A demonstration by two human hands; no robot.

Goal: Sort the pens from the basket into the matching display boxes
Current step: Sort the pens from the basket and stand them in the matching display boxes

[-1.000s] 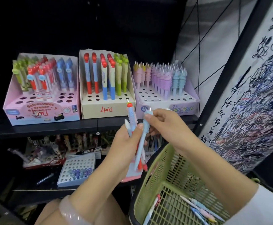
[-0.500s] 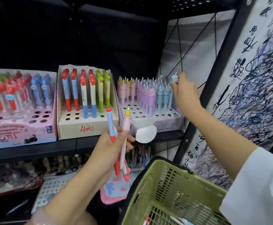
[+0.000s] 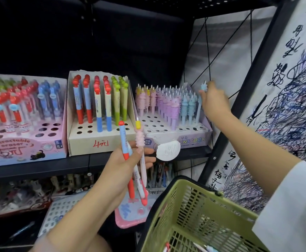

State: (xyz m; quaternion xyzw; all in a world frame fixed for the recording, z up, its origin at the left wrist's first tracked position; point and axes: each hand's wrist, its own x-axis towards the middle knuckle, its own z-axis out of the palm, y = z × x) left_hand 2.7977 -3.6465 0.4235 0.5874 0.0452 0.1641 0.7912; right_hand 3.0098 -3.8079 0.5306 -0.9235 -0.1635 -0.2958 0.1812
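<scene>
Our right hand [image 3: 213, 101] pinches the blue unicorn pen [image 3: 200, 102] near its horned top, fingers curled round it, at the far right edge of the unicorn display box [image 3: 192, 140]. The pen's long axis runs close to upright, tip down, and it hangs directly below our fingers beside the other blue pens in the right-hand columns. Whether its tip already sits in a hole or only hovers just above one we cannot tell, since the row in front hides the base. What matters for the seating is that the open hole lies straight down from the hand, so we judge a short vertical push would finish it.

Our left hand [image 3: 125, 164] is well apart from the right, lower and nearer to us, gripping a small bundle upright: a red-capped blue pen [image 3: 124, 142], a pink ribbed unicorn pen [image 3: 139, 140] with a yellow top, and at least one more pen behind them. The pink one belongs with the pink column on the box's left side, nearer to the left hand.

The green basket [image 3: 199, 213] sits at lower right, with a few pens visible in its bottom.
</scene>
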